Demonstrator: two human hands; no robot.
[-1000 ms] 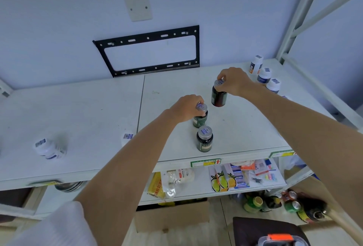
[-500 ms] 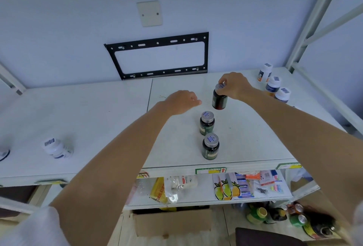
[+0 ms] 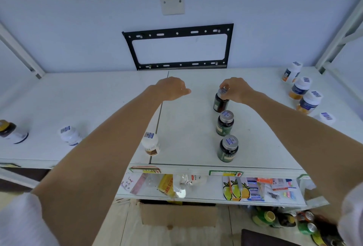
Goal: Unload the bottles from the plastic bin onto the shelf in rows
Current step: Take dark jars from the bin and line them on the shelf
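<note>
- The right hand [image 3: 236, 89] is right of frame centre, its fingers [image 3: 224, 85] curled over the cap of a dark bottle [image 3: 220, 101] that stands upright on the white shelf [image 3: 98, 98].
- Below that bottle in the frame stand two more dark bottles in a line: a middle bottle [image 3: 225, 123] and a front bottle [image 3: 228, 148], each upright, with a barcode sticker on a grey cap, close to each other but apart.
- The left hand [image 3: 172, 88] hovers above the shelf at centre, fingers loosely curled and holding nothing.
- A small white bottle [image 3: 150, 143] stands beside the left forearm, near the shelf's front edge.
- Another white bottle [image 3: 69, 135] is at mid left, and a dark-capped one [image 3: 11, 131] at the left edge.
- Four white bottles [image 3: 300, 88] with orange and blue labels line the right side.
- A black bracket [image 3: 178, 47] hangs on the wall behind.
- The bin is not in sight.
</note>
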